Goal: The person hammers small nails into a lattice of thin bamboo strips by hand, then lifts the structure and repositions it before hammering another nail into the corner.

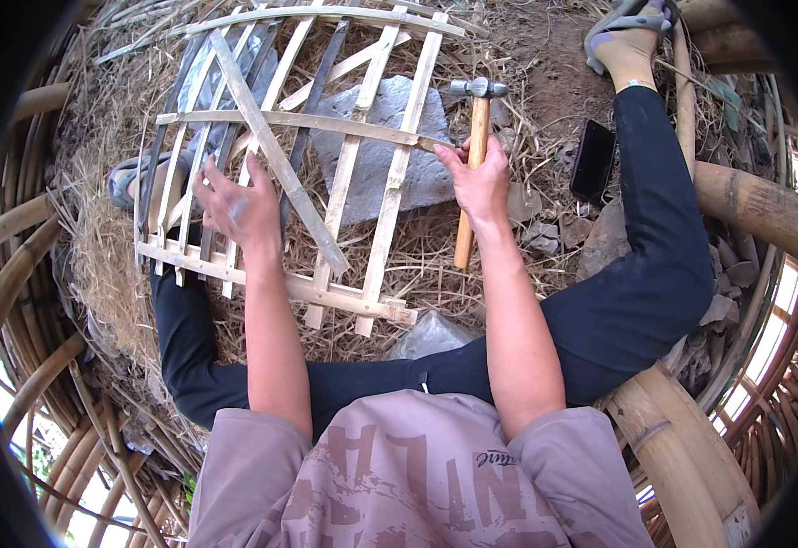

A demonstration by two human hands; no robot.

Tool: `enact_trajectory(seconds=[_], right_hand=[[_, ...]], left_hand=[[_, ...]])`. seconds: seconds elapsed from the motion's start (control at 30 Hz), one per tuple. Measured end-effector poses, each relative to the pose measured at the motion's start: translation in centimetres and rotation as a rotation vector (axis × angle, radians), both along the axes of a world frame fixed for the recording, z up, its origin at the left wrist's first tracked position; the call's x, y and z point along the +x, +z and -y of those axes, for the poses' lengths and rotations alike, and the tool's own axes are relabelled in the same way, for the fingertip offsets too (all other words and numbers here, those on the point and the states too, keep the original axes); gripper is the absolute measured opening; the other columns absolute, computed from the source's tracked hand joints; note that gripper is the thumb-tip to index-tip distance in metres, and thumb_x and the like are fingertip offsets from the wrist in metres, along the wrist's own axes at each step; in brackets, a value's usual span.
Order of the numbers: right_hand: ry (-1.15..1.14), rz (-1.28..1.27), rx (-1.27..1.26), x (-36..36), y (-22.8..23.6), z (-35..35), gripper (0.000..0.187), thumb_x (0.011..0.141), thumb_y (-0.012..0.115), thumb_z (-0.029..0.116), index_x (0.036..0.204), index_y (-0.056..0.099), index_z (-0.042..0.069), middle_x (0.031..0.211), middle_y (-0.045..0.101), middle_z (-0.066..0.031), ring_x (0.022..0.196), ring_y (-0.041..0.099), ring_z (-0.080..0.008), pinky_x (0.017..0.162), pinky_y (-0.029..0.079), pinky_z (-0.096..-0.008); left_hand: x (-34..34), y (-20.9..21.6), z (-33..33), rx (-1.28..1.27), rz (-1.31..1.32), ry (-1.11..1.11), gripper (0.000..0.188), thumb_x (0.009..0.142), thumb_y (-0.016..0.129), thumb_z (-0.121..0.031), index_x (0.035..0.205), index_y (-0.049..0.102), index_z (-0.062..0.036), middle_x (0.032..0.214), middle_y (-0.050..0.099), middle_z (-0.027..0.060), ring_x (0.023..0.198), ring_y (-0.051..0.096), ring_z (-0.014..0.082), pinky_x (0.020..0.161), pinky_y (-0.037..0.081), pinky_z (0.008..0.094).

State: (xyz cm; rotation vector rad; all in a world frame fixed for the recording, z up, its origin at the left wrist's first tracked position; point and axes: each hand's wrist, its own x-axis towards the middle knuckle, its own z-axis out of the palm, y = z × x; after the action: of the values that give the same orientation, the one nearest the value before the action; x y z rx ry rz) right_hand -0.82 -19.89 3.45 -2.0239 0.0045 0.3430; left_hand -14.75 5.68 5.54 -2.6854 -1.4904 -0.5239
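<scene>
A lattice frame of split bamboo slats (393, 183) lies before me, with long strips crossed by three crosspieces. One loose-looking strip (276, 151) runs slantwise over it. My left hand (246, 208) hovers over the lattice's left part, fingers apart and a little blurred; whether they touch a slat is unclear. My right hand (483, 187) is closed around the wooden handle of a hammer (479, 119), held upright with its metal head away from me. Its thumb and forefinger also meet the dark right end of the middle crosspiece (326, 122).
A flat grey stone slab (417, 119) lies under the lattice; a smaller stone (431, 336) is near my lap. A black phone (592, 161) rests on the straw-strewn ground to the right. Thick bamboo poles (755, 205) curve around both sides. My legs spread either side of the work.
</scene>
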Motion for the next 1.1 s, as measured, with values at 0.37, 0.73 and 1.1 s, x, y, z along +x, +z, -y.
enact_trajectory(seconds=[0.37,0.73,1.1], right_hand=[[-0.082,-0.052,0.410,1.6,-2.5,-0.4,0.038,0.082,0.087,0.013,0.096,0.053,0.005,0.081,0.062,-0.0012,0.070,0.060,-0.0080,0.061,0.051,-0.0237],[-0.037,-0.069,0.330,6.2,-0.3,-3.0,0.031,0.088,0.080,0.005,0.099,0.051,0.006,0.088,0.060,-0.0032,0.080,0.064,-0.0105,0.072,0.055,-0.0228],[-0.099,-0.088,0.109,8.3,-1.3,-3.4,0.034,0.086,0.084,0.010,0.094,0.051,0.006,0.082,0.062,-0.0026,0.075,0.065,-0.0115,0.067,0.053,-0.0250]], left_hand=[[9.6,-1.1,4.0,-0.317,-0.022,-0.986,0.061,0.087,0.074,-0.048,0.136,0.060,-0.0142,0.141,0.053,0.0130,0.135,0.047,0.0334,0.118,0.024,0.0580],[13.9,-1.9,2.0,-0.260,0.024,-0.987,0.041,0.083,0.079,-0.044,0.101,0.072,-0.0082,0.118,0.059,0.0085,0.115,0.057,0.0287,0.095,0.043,0.0451],[16.0,-3.2,2.8,-0.283,0.180,-0.953,0.043,0.082,0.080,-0.046,0.110,0.074,-0.0137,0.126,0.061,0.0076,0.126,0.053,0.0286,0.108,0.034,0.0488]])
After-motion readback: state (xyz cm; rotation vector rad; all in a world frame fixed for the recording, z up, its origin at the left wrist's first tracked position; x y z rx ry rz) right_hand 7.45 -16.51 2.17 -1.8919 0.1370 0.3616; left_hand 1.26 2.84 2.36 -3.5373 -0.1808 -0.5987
